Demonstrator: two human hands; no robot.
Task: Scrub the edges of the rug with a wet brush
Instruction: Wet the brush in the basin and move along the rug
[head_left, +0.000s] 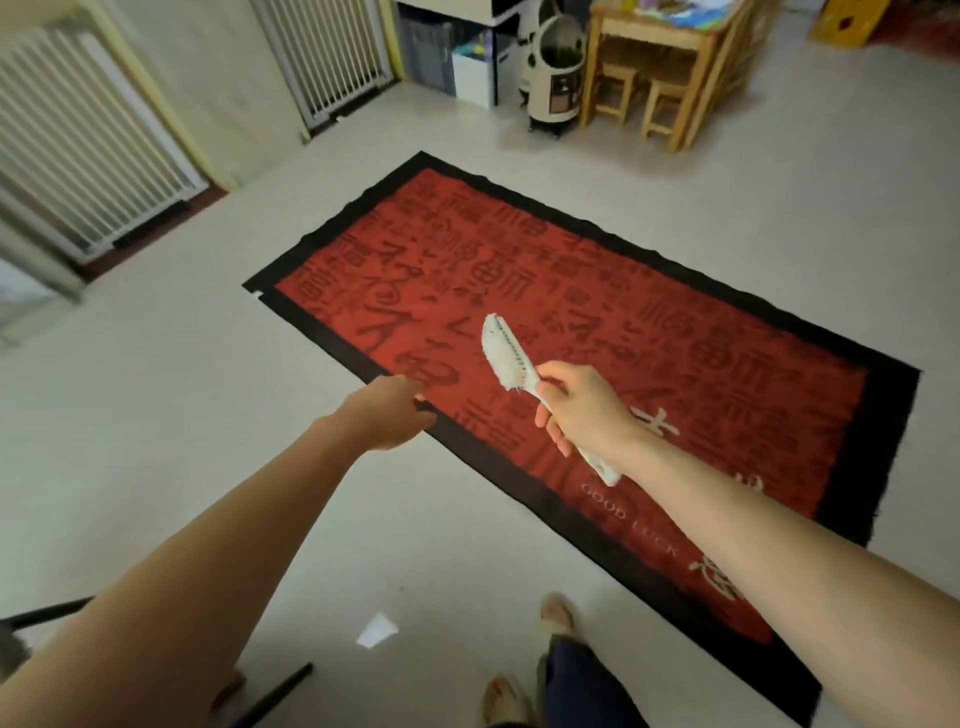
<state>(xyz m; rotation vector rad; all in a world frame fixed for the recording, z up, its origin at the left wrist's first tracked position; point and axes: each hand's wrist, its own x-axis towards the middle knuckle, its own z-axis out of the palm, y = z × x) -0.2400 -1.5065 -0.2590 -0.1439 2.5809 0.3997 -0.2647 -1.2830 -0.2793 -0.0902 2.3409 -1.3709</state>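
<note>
Nearest the camera, two slippered feet (556, 616) and a dark trouser leg (582, 680) on a pale, glossy floor (156, 415), with a small bright reflection (377, 630) just ahead of the toes and dark chair legs (47, 610) at the lower left. Reaching forward from both lower corners, two bare forearms. Left hand (387, 413) out over the near black border of the rug (597, 312), knuckles toward the camera, fingers tucked out of sight beneath, so grip impossible to tell. Right hand (576, 410) wrapped firmly round the handle of a white brush (506, 353), bristle head angled up and to the left, held in the air above the red field and clear of the pile. Flat on the floor beyond, lying diagonally from lower right to upper middle: red centre crowded with darker character motifs, black edging all round, the words GOOD LUCK near the closer side. Further off on the left, white slatted panels (78, 140) along the wall. At the far end, a low wooden table (670, 47) with small stools (660, 104) tucked under it, beside it a cream rounded appliance on castors (556, 67), then storage boxes (472, 67), and a yellow object (852, 18) at the top right.
</note>
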